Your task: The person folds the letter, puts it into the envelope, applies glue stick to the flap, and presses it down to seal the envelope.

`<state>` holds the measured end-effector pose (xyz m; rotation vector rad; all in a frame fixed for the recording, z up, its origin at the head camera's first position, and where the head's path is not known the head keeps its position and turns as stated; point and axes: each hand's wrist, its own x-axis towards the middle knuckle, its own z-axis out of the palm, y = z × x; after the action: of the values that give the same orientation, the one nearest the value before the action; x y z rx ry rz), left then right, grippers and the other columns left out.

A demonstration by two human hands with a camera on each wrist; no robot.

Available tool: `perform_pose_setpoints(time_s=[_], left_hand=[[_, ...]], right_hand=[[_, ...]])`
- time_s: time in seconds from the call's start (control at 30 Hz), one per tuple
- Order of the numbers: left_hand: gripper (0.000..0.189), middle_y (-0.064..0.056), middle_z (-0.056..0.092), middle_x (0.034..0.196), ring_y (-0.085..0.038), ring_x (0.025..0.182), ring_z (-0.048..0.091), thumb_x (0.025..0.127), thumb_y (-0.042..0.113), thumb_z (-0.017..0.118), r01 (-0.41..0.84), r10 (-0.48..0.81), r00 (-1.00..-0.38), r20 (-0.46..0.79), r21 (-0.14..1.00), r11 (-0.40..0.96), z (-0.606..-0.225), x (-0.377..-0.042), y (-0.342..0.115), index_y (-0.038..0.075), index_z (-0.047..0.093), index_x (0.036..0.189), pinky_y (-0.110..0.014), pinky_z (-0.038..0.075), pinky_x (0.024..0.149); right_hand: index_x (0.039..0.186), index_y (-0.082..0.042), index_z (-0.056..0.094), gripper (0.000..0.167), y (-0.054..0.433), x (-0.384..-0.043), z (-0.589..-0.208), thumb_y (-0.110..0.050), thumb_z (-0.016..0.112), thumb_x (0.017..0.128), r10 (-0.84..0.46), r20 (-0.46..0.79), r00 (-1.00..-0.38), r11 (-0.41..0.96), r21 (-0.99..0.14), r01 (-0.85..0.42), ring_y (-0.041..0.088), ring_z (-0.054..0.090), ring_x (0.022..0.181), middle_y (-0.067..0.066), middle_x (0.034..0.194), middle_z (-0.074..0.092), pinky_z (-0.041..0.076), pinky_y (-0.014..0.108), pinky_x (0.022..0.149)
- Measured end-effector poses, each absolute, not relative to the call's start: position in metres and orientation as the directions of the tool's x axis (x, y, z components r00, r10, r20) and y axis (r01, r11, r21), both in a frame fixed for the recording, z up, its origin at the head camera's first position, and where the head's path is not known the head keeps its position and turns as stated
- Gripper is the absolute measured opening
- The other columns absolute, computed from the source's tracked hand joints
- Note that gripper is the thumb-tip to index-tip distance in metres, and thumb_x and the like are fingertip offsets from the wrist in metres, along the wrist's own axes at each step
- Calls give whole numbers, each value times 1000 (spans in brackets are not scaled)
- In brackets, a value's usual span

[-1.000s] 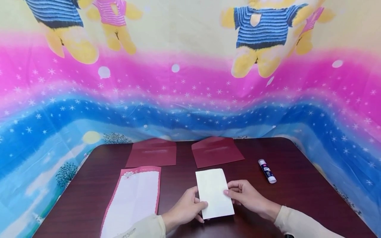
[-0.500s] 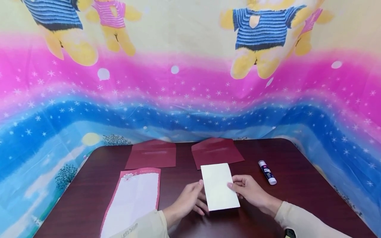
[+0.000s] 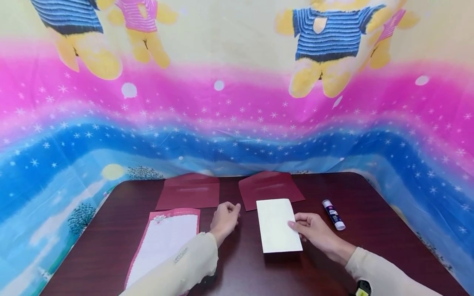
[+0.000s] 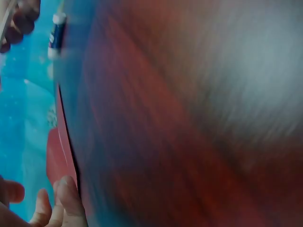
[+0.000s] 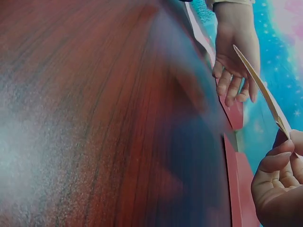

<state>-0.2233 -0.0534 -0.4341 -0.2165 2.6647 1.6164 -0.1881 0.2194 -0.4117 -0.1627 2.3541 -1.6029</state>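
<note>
My right hand (image 3: 314, 231) pinches a folded cream-white sheet of paper (image 3: 279, 226) at its right edge, thumb on top. The right wrist view catches that sheet (image 5: 262, 90) nearly edge-on, with its layers slightly parted at the fold. In the head view a shadow lies under its near edge, above the table. My left hand (image 3: 225, 220) holds nothing; its fingers hang loosely bent between the sheet and a bordered sheet of letter paper (image 3: 168, 242). Just beyond that hand lies a dark red envelope (image 3: 190, 196).
A second dark red envelope (image 3: 272, 187) lies at the back, partly overlapped by the folded sheet in the head view. On the right lies a glue stick (image 3: 333, 214). A printed cloth (image 3: 237, 102) hangs behind the brown table (image 3: 370, 234).
My left hand has let go of the folded sheet and moved away, forward and left. My right hand has carried the sheet a little forward and right.
</note>
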Motion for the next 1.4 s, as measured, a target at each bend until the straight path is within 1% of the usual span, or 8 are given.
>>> perform_pose_setpoints(time_s=[0.1, 0.3, 0.5, 0.8, 0.97, 1.1, 1.3, 1.4], left_hand=[[24, -4, 66, 75, -16, 67, 58, 100, 34, 62, -123, -133, -989, -59, 830, 544, -434, -231, -53, 12, 66, 90, -33, 41, 64], [18, 0, 66, 78, -20, 72, 62, 94, 29, 68, -95, -136, -991, -3, 727, 679, -439, -245, -45, 17, 61, 83, -41, 47, 70], [21, -3, 63, 79, -22, 74, 61, 93, 28, 69, -95, -123, -992, -10, 699, 709, -445, -258, -38, 15, 58, 81, -46, 48, 74], [38, -5, 56, 63, -22, 59, 55, 90, 39, 75, -142, -148, -988, -44, 636, 758, -450, -278, -33, 12, 55, 72, -39, 42, 60], [39, -6, 55, 59, -21, 54, 55, 85, 40, 81, -173, -179, -983, -49, 585, 792, -450, -282, -31, 11, 57, 74, -37, 41, 55], [38, -6, 60, 64, -21, 58, 58, 81, 39, 84, -179, -181, -982, -52, 567, 804, -451, -282, -31, 10, 60, 78, -38, 45, 58], [27, -6, 70, 87, -25, 78, 66, 80, 25, 86, -173, -161, -984, -74, 576, 799, -445, -281, -39, 13, 64, 88, -43, 52, 71], [19, -7, 70, 97, -27, 85, 67, 83, 18, 82, -177, -156, -984, -87, 572, 801, -443, -282, -43, 13, 66, 93, -44, 54, 76]], right_hand=[[110, 2, 64, 35, 221, -189, -413, -31, 62, 101, -243, -179, -953, 380, -922, 76, 11, 52, 67, -2, 70, 54, 46, 27, 62], [113, 4, 63, 35, 221, -190, -414, -30, 60, 102, -258, -176, -950, 372, -926, 71, 11, 52, 68, -3, 70, 54, 45, 25, 62], [112, 4, 63, 35, 223, -191, -415, -30, 61, 102, -245, -178, -953, 371, -925, 78, 11, 51, 67, -2, 71, 54, 45, 24, 61], [112, 3, 64, 37, 223, -194, -415, -32, 62, 101, -246, -176, -953, 374, -924, 74, 11, 53, 68, -1, 70, 56, 46, 27, 62], [111, 4, 64, 36, 222, -194, -416, -30, 61, 101, -254, -180, -950, 372, -925, 76, 10, 53, 67, -3, 71, 56, 46, 26, 62], [111, 4, 64, 35, 222, -194, -417, -29, 61, 102, -259, -185, -948, 364, -928, 82, 9, 53, 66, -4, 71, 58, 46, 26, 61], [115, 5, 64, 38, 223, -194, -416, -30, 61, 102, -259, -184, -948, 359, -930, 82, 10, 54, 67, -4, 73, 61, 46, 27, 62], [114, 5, 64, 37, 222, -195, -415, -30, 61, 102, -261, -179, -948, 355, -932, 78, 10, 54, 67, -4, 73, 61, 46, 27, 61]])
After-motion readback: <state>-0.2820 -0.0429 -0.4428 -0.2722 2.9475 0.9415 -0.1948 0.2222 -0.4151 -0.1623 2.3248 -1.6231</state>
